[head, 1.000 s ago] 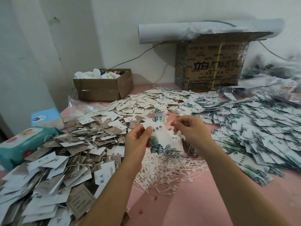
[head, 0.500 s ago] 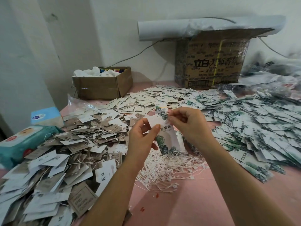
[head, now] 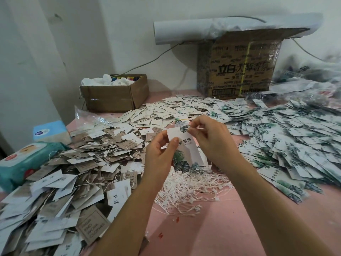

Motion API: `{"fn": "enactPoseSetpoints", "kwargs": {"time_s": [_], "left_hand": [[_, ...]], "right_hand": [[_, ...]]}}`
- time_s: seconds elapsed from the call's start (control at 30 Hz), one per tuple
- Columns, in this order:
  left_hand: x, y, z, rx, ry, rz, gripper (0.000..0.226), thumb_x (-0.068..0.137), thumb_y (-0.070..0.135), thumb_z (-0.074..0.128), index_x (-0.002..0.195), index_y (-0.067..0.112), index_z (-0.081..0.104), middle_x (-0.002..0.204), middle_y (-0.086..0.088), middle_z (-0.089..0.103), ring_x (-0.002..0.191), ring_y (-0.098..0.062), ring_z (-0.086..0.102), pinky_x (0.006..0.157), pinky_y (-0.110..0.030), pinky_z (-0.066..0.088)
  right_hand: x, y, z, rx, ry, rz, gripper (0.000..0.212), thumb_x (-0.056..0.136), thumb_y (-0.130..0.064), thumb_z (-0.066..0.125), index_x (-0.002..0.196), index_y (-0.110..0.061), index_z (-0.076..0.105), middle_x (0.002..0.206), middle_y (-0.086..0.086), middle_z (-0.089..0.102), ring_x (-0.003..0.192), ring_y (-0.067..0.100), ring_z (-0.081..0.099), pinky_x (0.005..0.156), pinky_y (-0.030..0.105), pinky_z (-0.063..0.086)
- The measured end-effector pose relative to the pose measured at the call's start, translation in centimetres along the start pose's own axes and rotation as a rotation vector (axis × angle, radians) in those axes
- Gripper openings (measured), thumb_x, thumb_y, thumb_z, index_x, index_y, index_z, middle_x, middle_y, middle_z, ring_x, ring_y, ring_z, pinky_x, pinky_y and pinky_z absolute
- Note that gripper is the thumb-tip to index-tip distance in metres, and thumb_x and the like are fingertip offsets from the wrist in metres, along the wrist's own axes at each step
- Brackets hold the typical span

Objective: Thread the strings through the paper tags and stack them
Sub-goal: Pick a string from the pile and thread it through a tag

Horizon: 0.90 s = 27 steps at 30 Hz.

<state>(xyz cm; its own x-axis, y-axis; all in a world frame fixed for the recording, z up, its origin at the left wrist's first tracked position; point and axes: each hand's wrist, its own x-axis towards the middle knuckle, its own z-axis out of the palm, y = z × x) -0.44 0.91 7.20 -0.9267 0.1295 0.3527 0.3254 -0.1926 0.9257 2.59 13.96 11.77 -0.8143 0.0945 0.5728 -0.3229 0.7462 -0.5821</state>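
Held up over the middle of the pink table (head: 203,228), the white leaf-printed paper tag (head: 186,152) is pinched at its left edge by the left hand (head: 162,156), apparently to steady it, while the right hand (head: 212,141) pinches a thin white string (head: 200,128) at the tag's top corner, likely aiming for the hole.

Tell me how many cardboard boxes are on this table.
2. A small open box sits back left; a big printed box stands back right, under a white roll. Clutter may hide more.

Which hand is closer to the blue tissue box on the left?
Left. The left hand, holding the leaf tag, is right of the blue tissue box; the right hand, pinching the string at the tag's top, is farther right.
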Motion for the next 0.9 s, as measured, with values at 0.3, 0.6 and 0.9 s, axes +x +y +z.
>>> {"fn": "enactPoseSetpoints", "kwargs": {"time_s": [0.3,0.6,0.9], "left_hand": [[-0.1,-0.1,0.0,0.022,-0.018,0.059,0.019,0.092,0.015,0.058,0.092,0.032,0.067,0.083,0.012,0.071,0.072,-0.011,0.061,0.067,-0.029,0.052],[0.2,-0.4,0.0,0.020,-0.019,0.030,0.014,0.090,0.015,0.059,0.089,0.027,0.066,0.080,0.012,0.071,0.073,-0.006,0.064,0.067,-0.026,0.054],[0.1,-0.8,0.1,-0.028,0.001,-0.030,0.006,0.086,0.019,0.063,0.088,0.025,0.065,0.084,0.007,0.072,0.082,-0.012,0.068,0.065,-0.025,0.055]], "right_hand": [[0.1,-0.2,0.0,-0.035,-0.037,-0.052,0.011,0.091,-0.016,0.056,0.096,-0.011,0.064,0.094,0.001,0.064,0.090,0.020,0.060,0.084,0.040,0.049],[0.1,0.2,0.1,-0.035,-0.029,0.003,0.009,0.092,-0.021,0.054,0.095,-0.015,0.060,0.093,-0.003,0.064,0.090,0.019,0.061,0.081,0.042,0.050],[0.2,1.3,-0.2,0.168,-0.247,0.288,0.029,0.076,-0.035,0.074,0.076,-0.006,0.069,0.051,-0.008,0.049,0.041,0.001,0.036,0.041,0.015,0.027]]}}
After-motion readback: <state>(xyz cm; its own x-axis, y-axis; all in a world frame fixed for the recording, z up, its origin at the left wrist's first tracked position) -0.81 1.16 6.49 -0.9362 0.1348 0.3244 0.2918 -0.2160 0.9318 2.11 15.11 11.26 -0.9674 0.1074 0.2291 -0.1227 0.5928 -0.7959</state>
